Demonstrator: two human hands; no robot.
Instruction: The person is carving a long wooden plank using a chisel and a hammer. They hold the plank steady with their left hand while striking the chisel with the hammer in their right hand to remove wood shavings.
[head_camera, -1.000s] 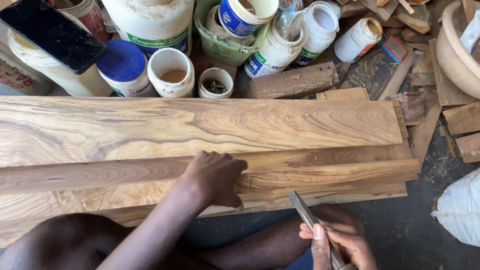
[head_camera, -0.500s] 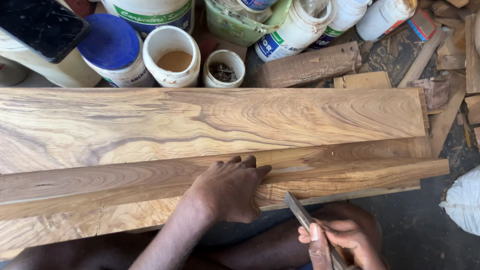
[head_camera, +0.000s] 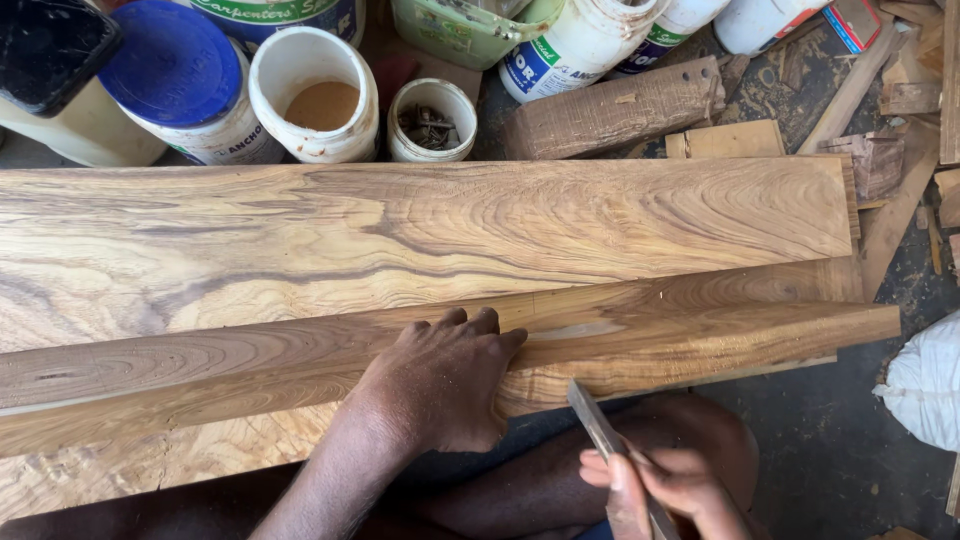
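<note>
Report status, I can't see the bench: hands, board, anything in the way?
Left hand flat on narrow board. Right hand holds metal blade near its edge. Nothing between them.

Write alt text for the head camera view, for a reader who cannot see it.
A person's left hand presses flat on a long narrow wooden strip lying over wide grained boards, while the right hand holds a thin metal blade near the strip's front edge. Open tubs and wood scraps crowd the far side.
</note>
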